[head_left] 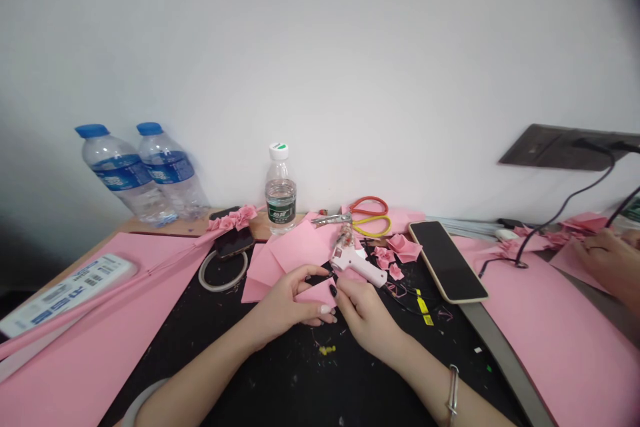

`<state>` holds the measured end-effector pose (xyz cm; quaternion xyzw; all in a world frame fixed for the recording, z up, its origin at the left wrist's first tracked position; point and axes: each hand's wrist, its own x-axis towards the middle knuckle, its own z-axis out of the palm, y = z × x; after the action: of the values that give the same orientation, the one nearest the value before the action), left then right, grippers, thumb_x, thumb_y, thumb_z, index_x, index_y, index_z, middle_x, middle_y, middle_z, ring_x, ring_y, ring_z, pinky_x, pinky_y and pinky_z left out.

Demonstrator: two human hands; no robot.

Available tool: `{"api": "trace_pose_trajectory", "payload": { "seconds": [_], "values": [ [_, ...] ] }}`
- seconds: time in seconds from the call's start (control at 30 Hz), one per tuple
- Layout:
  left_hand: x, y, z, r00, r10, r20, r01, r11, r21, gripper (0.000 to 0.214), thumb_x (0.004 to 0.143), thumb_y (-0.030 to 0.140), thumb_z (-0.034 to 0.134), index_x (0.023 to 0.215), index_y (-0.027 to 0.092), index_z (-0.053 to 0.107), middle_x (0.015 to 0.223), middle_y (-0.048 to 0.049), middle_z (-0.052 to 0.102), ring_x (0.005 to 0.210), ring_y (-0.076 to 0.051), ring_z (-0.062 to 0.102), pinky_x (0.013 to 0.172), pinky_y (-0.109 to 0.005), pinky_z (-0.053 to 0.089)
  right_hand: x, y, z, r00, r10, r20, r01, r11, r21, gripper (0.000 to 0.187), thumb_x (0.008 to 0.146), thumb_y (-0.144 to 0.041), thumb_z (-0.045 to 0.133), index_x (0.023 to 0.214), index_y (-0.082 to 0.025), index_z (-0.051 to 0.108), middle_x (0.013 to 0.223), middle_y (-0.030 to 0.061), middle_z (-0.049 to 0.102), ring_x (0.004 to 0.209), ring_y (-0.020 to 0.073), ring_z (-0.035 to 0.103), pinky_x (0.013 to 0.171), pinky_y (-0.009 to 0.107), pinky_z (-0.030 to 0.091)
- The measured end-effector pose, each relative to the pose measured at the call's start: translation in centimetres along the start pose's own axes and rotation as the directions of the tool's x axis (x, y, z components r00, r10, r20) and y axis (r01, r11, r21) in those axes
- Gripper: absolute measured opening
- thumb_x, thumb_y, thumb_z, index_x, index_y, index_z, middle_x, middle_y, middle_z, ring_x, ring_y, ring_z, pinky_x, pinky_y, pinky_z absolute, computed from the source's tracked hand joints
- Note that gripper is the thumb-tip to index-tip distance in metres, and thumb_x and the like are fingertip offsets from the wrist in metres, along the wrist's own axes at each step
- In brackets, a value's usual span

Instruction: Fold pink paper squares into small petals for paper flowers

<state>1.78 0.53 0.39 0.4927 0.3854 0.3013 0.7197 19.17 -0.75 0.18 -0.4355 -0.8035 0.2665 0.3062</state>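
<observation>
Nearest, two bare forearms stretched over a black desk, with a silver bracelet on the right one, small yellow scraps between, and large pink sheets to either side. At the middle, a small piece of pink paper held between both hands: fingers of the left hand curled about its left part, fingers of the right hand pinching its right edge. Just beyond, a pale glue gun, with loose pink squares to its left and folded pink flowers to its right. Farther right, a large phone lying face up, and another person's hand on pink paper near the edge of view. To the left, a white ring beside a dark phone. Farther back, scissors with red and yellow handles, a small water bottle, and two larger blue-capped bottles. Behind everything, a pale wall, with a dark socket plate and plugged-in cables at right.
</observation>
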Motion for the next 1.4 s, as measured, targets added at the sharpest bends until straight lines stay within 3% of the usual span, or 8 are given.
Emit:
{"api": "trace_pose_trajectory", "payload": {
  "seconds": [0.23, 0.5, 0.7, 0.87, 1.03, 1.27, 1.37, 1.4],
  "values": [
    [0.3, -1.0, 0.1, 0.995, 0.086, -0.043, -0.082, 0.993, 0.086, 0.058, 0.065, 0.015, 0.072, 0.116, 0.022, 0.046, 0.098, -0.0073, 0.061, 0.065, -0.02, 0.07, 0.056, -0.026, 0.053, -0.1, 0.0, 0.1, 0.999, 0.004, 0.037, -0.005, 1.0, 0.023, 0.025, 0.088, -0.013, 0.035, 0.064, -0.02, 0.032, 0.057, -0.0042, 0.039, 0.051, 0.0106, 0.038, 0.049, 0.023, 0.024],
    [-0.4, 0.1, 0.1, 0.997, 0.072, 0.004, -0.072, 0.997, 0.026, 0.066, 0.062, 0.018, 0.075, 0.121, 0.023, 0.044, 0.103, -0.0089, 0.062, 0.065, -0.021, 0.07, 0.06, -0.029, 0.055, -0.2, -0.6, 0.3, 1.0, 0.0, -0.008, 0.001, 0.996, 0.085, 0.027, 0.088, -0.014, 0.034, 0.062, -0.02, 0.03, 0.055, -0.0047, 0.036, 0.05, 0.0103, 0.034, 0.048, 0.023, 0.024],
    [-0.4, 0.9, 0.4, 0.997, 0.052, -0.062, -0.051, 0.999, 0.005, 0.066, 0.06, 0.017, 0.076, 0.119, 0.021, 0.047, 0.098, -0.01, 0.066, 0.063, -0.02, 0.07, 0.052, -0.023, 0.052, -0.2, -0.2, 0.4, 0.999, 0.0, -0.037, 0.004, 0.993, 0.119, 0.026, 0.09, -0.017, 0.032, 0.064, -0.02, 0.034, 0.058, -0.0034, 0.04, 0.052, 0.0109, 0.037, 0.05, 0.023, 0.028],
    [-0.1, 1.0, 0.1, 0.985, 0.065, -0.158, -0.064, 0.998, 0.009, 0.062, 0.063, 0.018, 0.074, 0.118, 0.016, 0.046, 0.061, -0.0023, 0.069, 0.059, -0.018, 0.068, 0.053, -0.021, 0.049, -0.1, 0.3, 0.5, 0.994, 0.032, -0.103, -0.024, 0.997, 0.08, 0.028, 0.088, -0.018, 0.036, 0.06, -0.02, 0.031, 0.054, -0.0052, 0.032, 0.05, 0.0105, 0.032, 0.048, 0.023, 0.024],
    [0.2, 0.2, -0.2, 0.965, 0.157, -0.21, -0.168, 0.985, -0.035, 0.057, 0.064, 0.023, 0.073, 0.115, 0.018, 0.049, 0.051, 0.0065, 0.06, 0.064, -0.019, 0.069, 0.057, -0.023, 0.05, 0.0, 0.1, 0.5, 0.993, 0.103, -0.056, -0.092, 0.98, 0.178, 0.028, 0.086, -0.021, 0.042, 0.058, -0.019, 0.039, 0.053, -0.0034, 0.043, 0.048, 0.0106, 0.037, 0.047, 0.023, 0.028],
    [0.3, 0.2, -0.4, 0.951, 0.173, -0.257, -0.18, 0.984, -0.002, 0.047, 0.071, 0.033, 0.067, 0.112, 0.019, 0.048, 0.078, -0.0027, 0.068, 0.067, -0.018, 0.068, 0.057, -0.023, 0.05, 0.0, 0.2, 0.7, 0.978, 0.188, -0.094, -0.15, 0.936, 0.319, 0.032, 0.086, -0.032, 0.044, 0.058, -0.019, 0.041, 0.051, -0.0033, 0.043, 0.046, 0.0105, 0.038, 0.045, 0.022, 0.03],
    [0.0, 0.7, -0.7, 0.894, 0.298, -0.334, -0.29, 0.954, 0.076, 0.04, 0.077, 0.036, 0.06, 0.112, 0.018, 0.049, 0.096, -0.0074, 0.066, 0.087, -0.022, 0.066, 0.069, -0.028, 0.053, -0.1, 0.4, 0.7, 0.968, 0.211, -0.134, -0.155, 0.927, 0.342, 0.035, 0.087, -0.037, 0.043, 0.057, -0.019, 0.04, 0.051, -0.0032, 0.042, 0.047, 0.0106, 0.038, 0.045, 0.022, 0.03],
    [-0.3, 1.0, -0.8, 0.846, 0.39, -0.364, -0.374, 0.92, 0.117, 0.039, 0.078, 0.034, 0.06, 0.111, 0.017, 0.05, 0.098, -0.0083, 0.066, 0.096, -0.023, 0.063, 0.079, -0.031, 0.051, -0.1, 0.4, 0.7, 0.967, 0.213, -0.14, -0.155, 0.926, 0.344, 0.036, 0.087, -0.038, 0.043, 0.057, -0.019, 0.04, 0.051, -0.0031, 0.042, 0.047, 0.0106, 0.038, 0.045, 0.022, 0.03]
  ]
}}
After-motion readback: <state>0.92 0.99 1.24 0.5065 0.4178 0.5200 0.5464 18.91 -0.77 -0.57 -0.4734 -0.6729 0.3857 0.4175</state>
